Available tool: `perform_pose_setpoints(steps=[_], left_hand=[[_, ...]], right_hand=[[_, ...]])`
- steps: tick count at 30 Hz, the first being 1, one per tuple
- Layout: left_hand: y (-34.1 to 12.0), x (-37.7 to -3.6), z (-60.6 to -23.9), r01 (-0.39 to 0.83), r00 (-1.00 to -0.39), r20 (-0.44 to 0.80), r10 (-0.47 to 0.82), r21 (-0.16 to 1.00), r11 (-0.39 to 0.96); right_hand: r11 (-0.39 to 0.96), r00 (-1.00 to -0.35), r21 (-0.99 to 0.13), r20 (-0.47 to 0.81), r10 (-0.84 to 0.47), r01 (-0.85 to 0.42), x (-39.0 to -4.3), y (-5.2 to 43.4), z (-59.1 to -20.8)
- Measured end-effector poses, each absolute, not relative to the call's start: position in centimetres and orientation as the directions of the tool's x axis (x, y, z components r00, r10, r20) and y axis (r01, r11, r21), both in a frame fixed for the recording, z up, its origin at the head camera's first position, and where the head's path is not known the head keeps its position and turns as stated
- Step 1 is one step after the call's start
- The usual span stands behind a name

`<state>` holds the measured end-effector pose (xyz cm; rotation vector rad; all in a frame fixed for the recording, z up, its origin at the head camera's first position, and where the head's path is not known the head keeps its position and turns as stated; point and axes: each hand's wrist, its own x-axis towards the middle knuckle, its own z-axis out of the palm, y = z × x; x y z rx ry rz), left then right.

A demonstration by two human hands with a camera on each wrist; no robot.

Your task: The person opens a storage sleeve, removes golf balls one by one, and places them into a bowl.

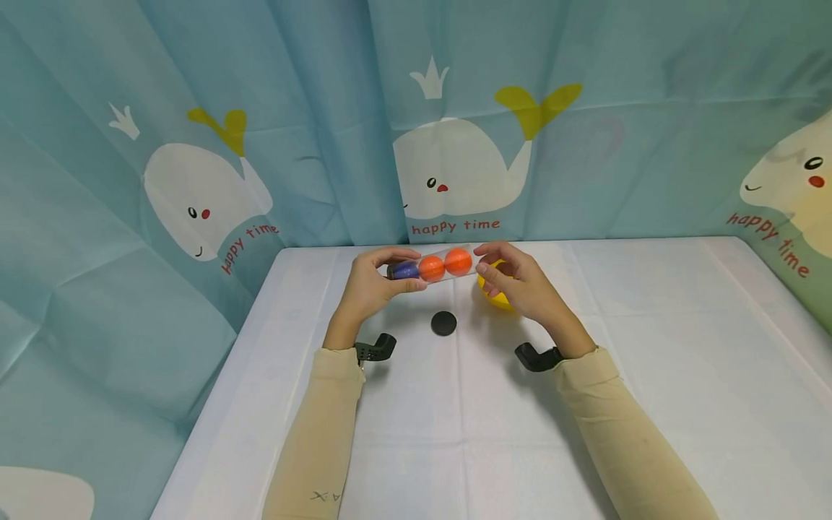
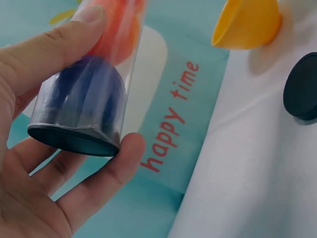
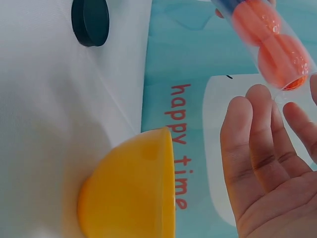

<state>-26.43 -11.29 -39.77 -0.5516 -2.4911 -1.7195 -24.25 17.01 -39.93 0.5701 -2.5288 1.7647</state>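
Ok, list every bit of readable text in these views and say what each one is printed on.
"happy time": red letters on the teal whale curtain, repeated under each whale.
"A X", seen upside down: small dark letters on the left sleeve.
The clear tube, yellow bowl and black lid show no text.

White table (image 1: 650,347) with yellow bowl (image 1: 492,296), black lid (image 1: 444,323)

I am looking at a staged recording booth rather than a lived-in room: a table (image 1: 650,347) under a plain white cloth, enclosed on three sides by hung teal curtains (image 1: 312,108) printed with cartoon whales and "happy time".
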Motion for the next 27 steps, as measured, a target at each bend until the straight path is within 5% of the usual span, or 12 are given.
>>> perform_pose_setpoints(steps=[27], left_hand=[[-11.37,-26.14,-39.20,0.308,-0.944,0.253,0.214,0.906,0.290]], right_hand=[[0.296,-0.941,-0.928,0.131,-0.312,-0.228,-24.53,17.18,-40.94]])
